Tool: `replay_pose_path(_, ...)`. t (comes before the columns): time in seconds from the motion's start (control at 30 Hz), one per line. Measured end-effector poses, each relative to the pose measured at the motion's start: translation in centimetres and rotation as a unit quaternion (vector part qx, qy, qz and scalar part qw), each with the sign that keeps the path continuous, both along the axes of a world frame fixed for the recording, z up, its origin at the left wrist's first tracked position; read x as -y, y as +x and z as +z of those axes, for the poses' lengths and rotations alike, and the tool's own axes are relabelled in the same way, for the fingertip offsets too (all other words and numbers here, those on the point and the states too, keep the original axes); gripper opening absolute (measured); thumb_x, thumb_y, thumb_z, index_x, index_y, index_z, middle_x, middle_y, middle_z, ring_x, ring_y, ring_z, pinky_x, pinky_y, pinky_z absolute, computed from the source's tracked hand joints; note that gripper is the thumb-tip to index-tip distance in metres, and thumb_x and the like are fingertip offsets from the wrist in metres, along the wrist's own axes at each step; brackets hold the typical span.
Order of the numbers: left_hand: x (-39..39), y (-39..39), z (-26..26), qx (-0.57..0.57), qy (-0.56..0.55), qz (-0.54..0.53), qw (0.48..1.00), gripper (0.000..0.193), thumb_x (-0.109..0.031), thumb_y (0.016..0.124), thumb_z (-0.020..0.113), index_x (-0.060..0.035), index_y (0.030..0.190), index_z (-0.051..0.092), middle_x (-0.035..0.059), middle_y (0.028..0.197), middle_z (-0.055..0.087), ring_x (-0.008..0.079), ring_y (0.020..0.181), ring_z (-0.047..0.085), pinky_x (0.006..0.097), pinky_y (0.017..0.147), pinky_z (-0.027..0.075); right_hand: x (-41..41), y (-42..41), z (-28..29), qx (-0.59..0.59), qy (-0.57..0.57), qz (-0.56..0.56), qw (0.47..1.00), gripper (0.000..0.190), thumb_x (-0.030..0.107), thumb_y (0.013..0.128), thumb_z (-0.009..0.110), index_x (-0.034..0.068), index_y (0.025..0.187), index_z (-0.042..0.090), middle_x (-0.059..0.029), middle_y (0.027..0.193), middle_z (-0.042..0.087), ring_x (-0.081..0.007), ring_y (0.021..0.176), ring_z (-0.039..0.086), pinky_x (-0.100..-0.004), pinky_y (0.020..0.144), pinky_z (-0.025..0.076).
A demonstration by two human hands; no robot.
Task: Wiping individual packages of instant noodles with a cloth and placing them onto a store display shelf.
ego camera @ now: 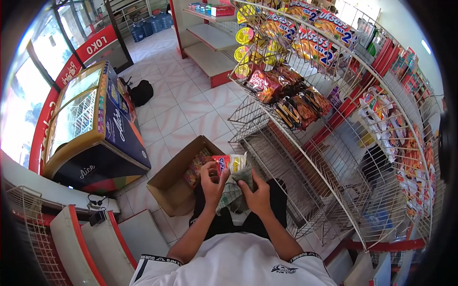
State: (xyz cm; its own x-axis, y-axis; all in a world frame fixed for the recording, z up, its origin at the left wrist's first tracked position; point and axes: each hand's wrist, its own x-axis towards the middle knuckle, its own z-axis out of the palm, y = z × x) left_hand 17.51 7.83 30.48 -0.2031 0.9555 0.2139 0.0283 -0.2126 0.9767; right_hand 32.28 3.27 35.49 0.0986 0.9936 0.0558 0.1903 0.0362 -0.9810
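Observation:
My left hand (213,184) holds a red, white and yellow noodle packet (230,162) by its left side, fingers curled behind it. In my right hand (256,195) is a checked green and white cloth (236,186), pinched between thumb and fingers and touching the packet's lower right part. The cloth hangs down over my lap. Just left of my hands stands an open cardboard box (171,193) on the floor, with several colourful packets (198,166) inside at its far end.
A wire rack (304,143) with snack and noodle packets rises close on the right. An ice cream freezer (107,143) and a black bag (141,93) stand to the left. Shelves (211,53) are ahead; more shelves (96,243) stand at the lower left.

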Motion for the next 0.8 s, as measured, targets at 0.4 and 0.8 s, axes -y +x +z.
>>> replay_pose_path(0.4, 1.5, -0.7, 3.4, 0.274, -0.123, -0.28, 0.912, 0.057, -0.036, 0.099, 0.052, 0.0022, 0.139, 0.041, 0.0092, 0.128, 0.055, 0.0152, 0.118, 0.051, 0.0302, 0.101, 0.039, -1.4, 1.1, 2.0, 0.128, 0.187, 0.132, 0.965, 0.058, 0.002, 0.09, 0.053, 0.0, 0.146, 0.036, -0.023, 0.152, 0.032, -0.0382, 0.142, 0.029, -0.0418, 0.115, 0.023)
replay_pose_path(0.8, 2.1, -0.8, 2.7, 0.276, -0.209, -0.257, 0.902, 0.053, -0.032, 0.103, 0.045, -0.0024, 0.146, 0.033, 0.0069, 0.14, 0.046, 0.0169, 0.13, 0.043, 0.0329, 0.109, 0.032, -0.7, 0.1, 3.7, 0.307, 0.251, 0.127, 0.909, 0.057, 0.009, 0.085, 0.053, -0.001, 0.141, 0.043, -0.0204, 0.149, 0.037, -0.0418, 0.14, 0.031, -0.0528, 0.115, 0.019)
